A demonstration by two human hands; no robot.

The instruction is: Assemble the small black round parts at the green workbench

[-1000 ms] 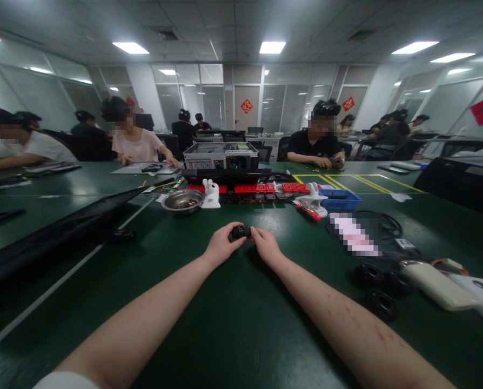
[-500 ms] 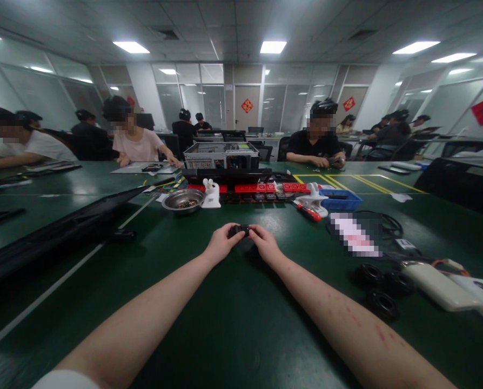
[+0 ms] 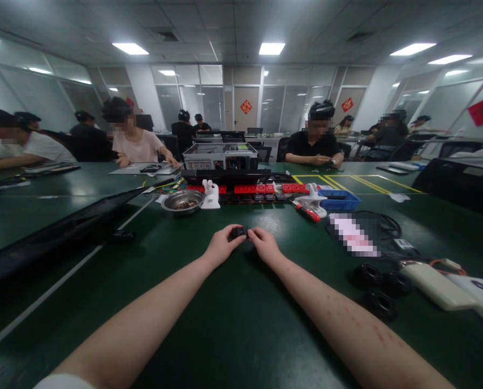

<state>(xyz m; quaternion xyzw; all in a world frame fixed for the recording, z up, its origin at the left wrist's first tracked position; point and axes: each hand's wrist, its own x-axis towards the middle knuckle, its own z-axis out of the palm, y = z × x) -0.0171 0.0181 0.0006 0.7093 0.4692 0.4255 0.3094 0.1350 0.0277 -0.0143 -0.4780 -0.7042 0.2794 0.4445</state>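
A small black part [image 3: 239, 233] is pinched between both of my hands just above the green table [image 3: 233, 324], out at arm's length in the middle. My left hand [image 3: 221, 246] grips its left side with thumb and fingers closed. My right hand [image 3: 266, 244] holds its right side the same way. The part's shape is too small to make out. A metal bowl [image 3: 182, 201] with small pieces and a white holder [image 3: 211, 195] stand beyond my hands.
A long black panel [image 3: 63, 227] lies to the left. Red boards [image 3: 266, 188], a red-handled screwdriver [image 3: 308, 212], a blue tray [image 3: 341, 200] and an open computer case [image 3: 221, 155] lie ahead. Black rings [image 3: 381, 302], cables and white devices [image 3: 440, 283] sit at right. Other people work across the table.
My hands and the black part stay in nearly the same place. The person opposite at right has shifted slightly.
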